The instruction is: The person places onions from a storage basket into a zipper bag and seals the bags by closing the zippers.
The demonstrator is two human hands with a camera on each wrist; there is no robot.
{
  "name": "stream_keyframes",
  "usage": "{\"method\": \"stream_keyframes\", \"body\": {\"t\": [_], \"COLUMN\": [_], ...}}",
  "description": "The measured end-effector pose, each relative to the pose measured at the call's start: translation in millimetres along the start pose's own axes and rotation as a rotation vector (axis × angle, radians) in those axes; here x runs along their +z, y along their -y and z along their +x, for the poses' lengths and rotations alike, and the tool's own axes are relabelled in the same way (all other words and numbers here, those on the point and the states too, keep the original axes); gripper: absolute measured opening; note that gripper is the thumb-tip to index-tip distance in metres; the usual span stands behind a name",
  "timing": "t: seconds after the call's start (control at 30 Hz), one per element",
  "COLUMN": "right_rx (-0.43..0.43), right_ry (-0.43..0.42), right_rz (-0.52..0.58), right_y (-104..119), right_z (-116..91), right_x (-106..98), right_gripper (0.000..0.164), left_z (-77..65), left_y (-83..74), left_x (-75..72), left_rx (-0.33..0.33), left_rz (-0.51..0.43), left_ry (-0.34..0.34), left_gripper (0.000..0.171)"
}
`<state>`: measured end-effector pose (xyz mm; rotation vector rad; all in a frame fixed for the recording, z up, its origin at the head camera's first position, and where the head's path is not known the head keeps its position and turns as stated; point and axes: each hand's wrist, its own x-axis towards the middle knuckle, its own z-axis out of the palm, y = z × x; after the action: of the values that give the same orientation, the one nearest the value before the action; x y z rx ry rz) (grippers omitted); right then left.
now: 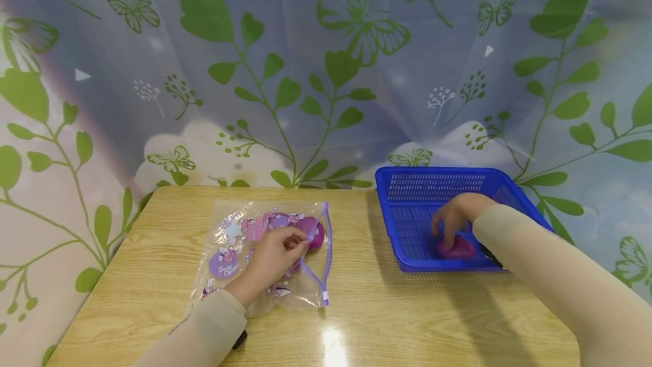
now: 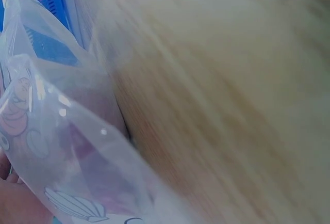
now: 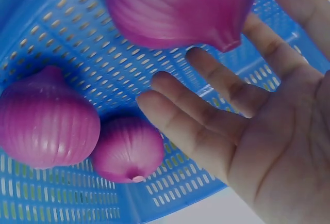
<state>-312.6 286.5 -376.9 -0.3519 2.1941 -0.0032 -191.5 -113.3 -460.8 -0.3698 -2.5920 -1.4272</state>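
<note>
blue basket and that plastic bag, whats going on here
A person's left hand pinches a clear printed zip bag by its open edge on a wooden table; rounded purple things show inside. Their right hand is down in the blue basket at one purple onion, though whether it grips that onion is unclear. Two more onions lie side by side in the basket.
</note>
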Motion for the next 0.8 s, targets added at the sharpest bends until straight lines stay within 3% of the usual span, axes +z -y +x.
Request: {"method": "stream_keyframes", "body": {"t": [0.37, 0.6, 0.8], "right_rx": [0.000, -0.004, -0.025], "right_ry": [0.041, 0.012, 0.016], "right_rz": [-0.023, -0.080, -0.140], "right_y": [4, -13, -6], "right_z": [0, 16, 6], "right_x": [6, 11, 6], "right_gripper": [0.045, 0.042, 0.042], "left_z": [-0.5, -0.4, 0.1], "left_y": [0.7, 0.4, -0.7], "left_x": [-1.2, -2.2, -1.9], "left_rx": [-0.008, 0.016, 0.006], "left_rz": [0.003, 0.010, 0.007], "left_ry": [0.007, 0.003, 0.012], "left_gripper": [0.008, 0.007, 0.007]}}
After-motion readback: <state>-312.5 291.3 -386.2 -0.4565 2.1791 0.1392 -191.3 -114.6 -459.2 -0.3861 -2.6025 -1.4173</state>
